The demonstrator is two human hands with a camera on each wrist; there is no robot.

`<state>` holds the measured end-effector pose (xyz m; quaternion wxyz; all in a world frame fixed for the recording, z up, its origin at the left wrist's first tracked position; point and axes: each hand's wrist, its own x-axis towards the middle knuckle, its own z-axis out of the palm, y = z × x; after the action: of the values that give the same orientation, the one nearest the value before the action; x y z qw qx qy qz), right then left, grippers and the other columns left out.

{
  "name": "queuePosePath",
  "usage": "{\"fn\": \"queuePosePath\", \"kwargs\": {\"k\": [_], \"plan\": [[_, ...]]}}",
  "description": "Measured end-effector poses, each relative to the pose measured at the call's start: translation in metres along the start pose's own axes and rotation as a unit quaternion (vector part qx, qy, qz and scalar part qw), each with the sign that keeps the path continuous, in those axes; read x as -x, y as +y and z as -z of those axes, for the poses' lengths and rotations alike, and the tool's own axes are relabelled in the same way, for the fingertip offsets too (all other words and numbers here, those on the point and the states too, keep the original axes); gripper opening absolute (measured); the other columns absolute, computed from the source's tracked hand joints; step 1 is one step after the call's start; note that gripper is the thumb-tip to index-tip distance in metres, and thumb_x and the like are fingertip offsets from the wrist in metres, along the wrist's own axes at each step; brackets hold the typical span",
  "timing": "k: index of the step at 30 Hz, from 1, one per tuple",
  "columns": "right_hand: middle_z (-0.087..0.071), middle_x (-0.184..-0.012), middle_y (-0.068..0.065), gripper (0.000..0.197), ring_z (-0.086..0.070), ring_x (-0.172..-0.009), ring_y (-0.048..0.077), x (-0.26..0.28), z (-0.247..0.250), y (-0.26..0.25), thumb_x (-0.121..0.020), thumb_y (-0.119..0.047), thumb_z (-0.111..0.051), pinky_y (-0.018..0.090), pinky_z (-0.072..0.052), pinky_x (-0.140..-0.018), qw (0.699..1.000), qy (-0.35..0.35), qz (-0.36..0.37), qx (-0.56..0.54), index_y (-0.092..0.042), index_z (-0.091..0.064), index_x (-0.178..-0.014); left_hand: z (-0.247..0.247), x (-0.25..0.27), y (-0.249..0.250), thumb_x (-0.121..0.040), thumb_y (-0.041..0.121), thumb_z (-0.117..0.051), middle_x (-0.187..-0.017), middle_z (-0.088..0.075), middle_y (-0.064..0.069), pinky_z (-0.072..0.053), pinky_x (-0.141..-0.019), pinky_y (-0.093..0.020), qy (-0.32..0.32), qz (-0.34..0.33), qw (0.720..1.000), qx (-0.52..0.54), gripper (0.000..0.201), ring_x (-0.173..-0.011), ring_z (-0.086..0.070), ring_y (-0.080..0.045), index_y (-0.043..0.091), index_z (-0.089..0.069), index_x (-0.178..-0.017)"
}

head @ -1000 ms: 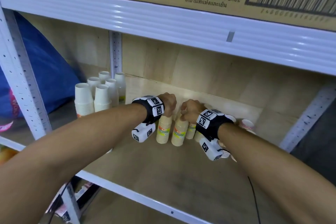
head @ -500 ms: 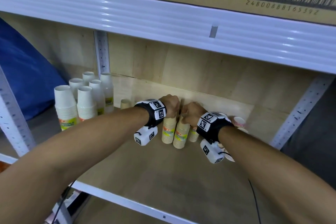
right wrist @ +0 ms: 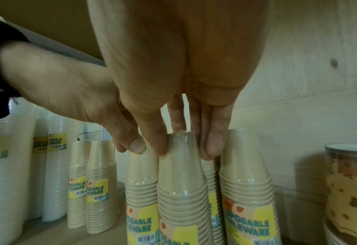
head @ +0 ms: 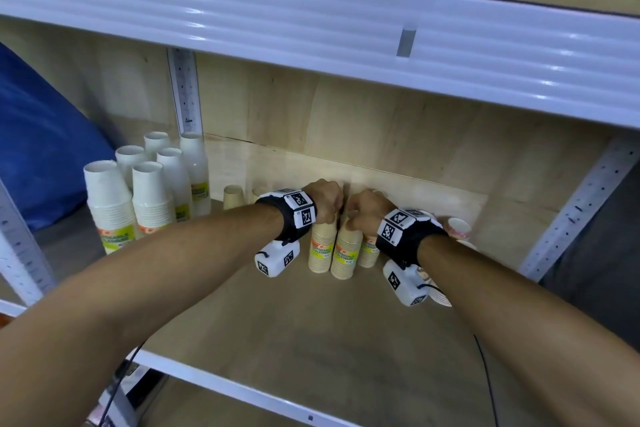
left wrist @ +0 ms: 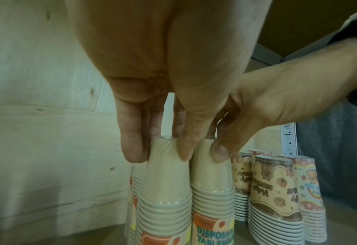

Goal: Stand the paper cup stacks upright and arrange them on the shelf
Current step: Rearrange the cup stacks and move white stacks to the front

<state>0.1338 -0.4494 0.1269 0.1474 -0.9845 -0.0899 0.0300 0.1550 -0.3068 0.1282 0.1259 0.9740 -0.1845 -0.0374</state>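
Observation:
Two tan paper cup stacks in clear wrap stand upright, mouths down, side by side on the wooden shelf (head: pixel 311 340). My left hand (head: pixel 327 199) pinches the top of the left stack (head: pixel 322 248) between thumb and fingers; in the left wrist view the hand (left wrist: pixel 160 154) grips that stack (left wrist: pixel 165 190). My right hand (head: pixel 362 215) pinches the top of the right stack (head: pixel 346 255); the right wrist view shows the hand (right wrist: pixel 186 149) on that stack (right wrist: pixel 183 182). A third tan stack (head: pixel 369 251) stands just behind on the right.
White cup stacks (head: pixel 110 204) stand in a group at the left end. More tan stacks (right wrist: pixel 102 182) stand further left of my hands. Patterned cup stacks (left wrist: pixel 274 190) stand to the right, near the perforated upright (head: pixel 575 215). The upper shelf beam (head: pixel 311 21) hangs low overhead.
Both hands keep their pinch on the tops of the two tan stacks, which now stand closer together. The head view has shifted and shows more of the white stacks.

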Motion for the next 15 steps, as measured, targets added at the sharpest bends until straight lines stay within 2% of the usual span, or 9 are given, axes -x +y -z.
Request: {"fn": "queuePosePath", "kwargs": {"k": [2,4,6,8,10,12,15], "plan": [[-0.067,-0.093,0.008,0.021,-0.061,-0.082,0.019,0.0,0.002,0.0,-0.079,-0.015,-0.07,0.019,-0.04,-0.053,1.0,-0.011,0.009,-0.006,-0.005,-0.07,-0.098,0.0,-0.002,-0.001,-0.078,0.011,-0.075,-0.112,-0.066,-0.007,-0.045,-0.069,-0.025,0.0,-0.003,1.0,0.007,0.033,-0.096,-0.063,-0.025,0.014,-0.067,-0.111],[-0.069,-0.096,0.011,0.023,-0.064,-0.084,0.021,-0.002,0.003,0.0,-0.076,-0.018,-0.071,0.027,-0.05,-0.064,1.0,-0.01,0.01,-0.014,-0.005,-0.07,-0.095,0.001,-0.003,-0.002,-0.078,0.011,-0.075,-0.111,-0.066,-0.008,-0.049,-0.072,-0.027,0.001,-0.005,1.0,0.011,0.034,-0.098,-0.064,-0.026,0.012,-0.068,-0.112],[-0.069,-0.097,0.009,0.025,-0.065,-0.087,0.022,-0.003,0.006,-0.001,-0.074,-0.022,-0.073,0.032,-0.055,-0.073,1.0,-0.002,0.004,-0.008,-0.009,-0.07,-0.095,0.004,-0.004,-0.003,-0.079,0.014,-0.075,-0.11,-0.067,-0.008,-0.053,-0.077,-0.03,0.006,-0.004,1.0,0.017,0.034,-0.099,-0.065,-0.026,0.013,-0.068,-0.112],[-0.069,-0.097,0.006,0.028,-0.065,-0.089,0.022,-0.007,0.009,-0.006,-0.073,-0.024,-0.075,0.032,-0.056,-0.077,1.0,0.003,-0.003,0.006,-0.013,-0.071,-0.098,0.01,-0.003,-0.005,-0.081,0.021,-0.075,-0.112,-0.066,-0.007,-0.052,-0.077,-0.029,0.019,-0.003,1.0,0.016,0.035,-0.1,-0.064,-0.025,0.015,-0.068,-0.115],[-0.067,-0.096,0.005,0.027,-0.065,-0.088,0.021,-0.01,0.013,-0.013,-0.074,-0.025,-0.074,0.03,-0.056,-0.074,1.0,0.015,-0.011,0.02,-0.016,-0.071,-0.099,0.017,-0.002,-0.011,-0.082,0.029,-0.075,-0.117,-0.062,-0.006,-0.048,-0.077,-0.027,0.036,0.002,0.999,0.012,0.041,-0.102,-0.062,-0.024,0.015,-0.065,-0.12],[-0.067,-0.097,0.005,0.029,-0.066,-0.085,0.021,-0.016,0.016,-0.019,-0.073,-0.023,-0.072,0.029,-0.056,-0.071,0.999,0.029,-0.015,0.017,-0.016,-0.07,-0.101,0.027,0.001,-0.02,-0.084,0.027,-0.074,-0.122,-0.058,-0.007,-0.045,-0.079,-0.026,0.05,0.015,0.999,0.012,0.042,-0.107,-0.059,-0.025,0.015,-0.062,-0.122],[-0.062,-0.11,0.004,0.041,-0.064,-0.096,0.023,-0.024,0.022,-0.031,-0.073,-0.024,-0.074,0.027,-0.052,-0.075,0.999,0.042,-0.002,-0.007,-0.017,-0.064,-0.112,0.043,0.004,-0.039,-0.085,0.023,-0.072,-0.124,-0.056,-0.007,-0.045,-0.08,-0.028,0.052,0.039,0.998,-0.001,0.041,-0.106,-0.057,-0.025,0.014,-0.061,-0.123]]}}
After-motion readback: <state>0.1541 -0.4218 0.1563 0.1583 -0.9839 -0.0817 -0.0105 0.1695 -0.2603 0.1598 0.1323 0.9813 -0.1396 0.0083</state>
